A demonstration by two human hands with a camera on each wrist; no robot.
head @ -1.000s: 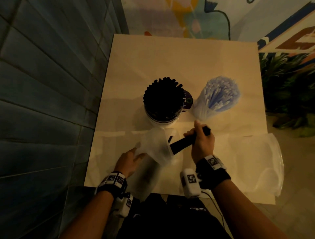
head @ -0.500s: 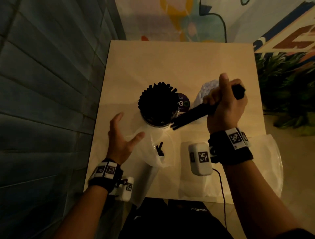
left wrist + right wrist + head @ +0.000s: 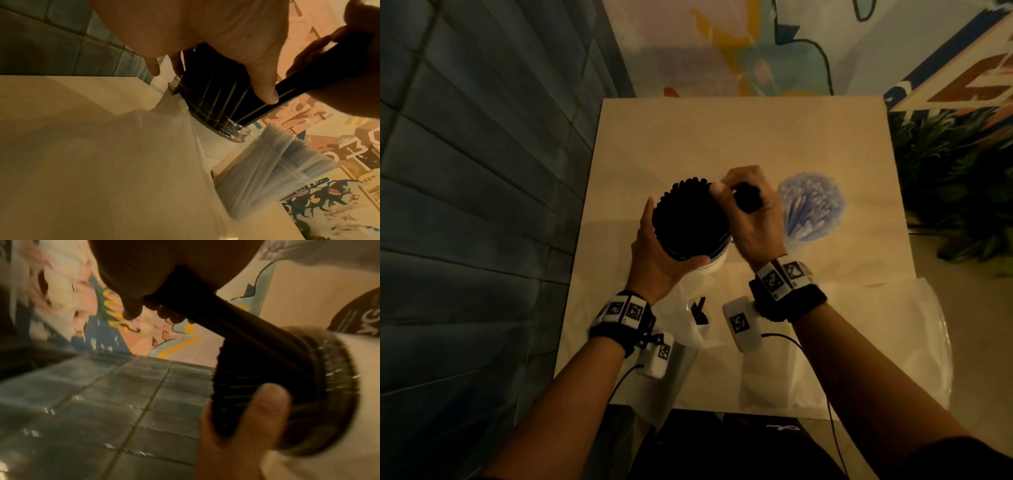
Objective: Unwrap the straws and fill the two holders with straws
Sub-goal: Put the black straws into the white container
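Note:
A white holder packed with upright black straws stands mid-table. My left hand wraps round those standing straws from the left, thumb lying on them. My right hand grips a bundle of black straws at the holder's right rim; the bundle slants down into the packed straws. The second holder, full of blue-white straws, stands just to the right. An opened clear wrapper near me holds a few leftover black straws.
Another empty clear wrapper lies at the table's near right corner. A blue tiled wall runs close along the left table edge. Plants stand beside the right edge. A painted wall is behind the table.
My right hand pulled the black bundle out of the wrapper, lifted it and brought it to the black holder. My left hand let go of the wrapper and closed round the standing straws.

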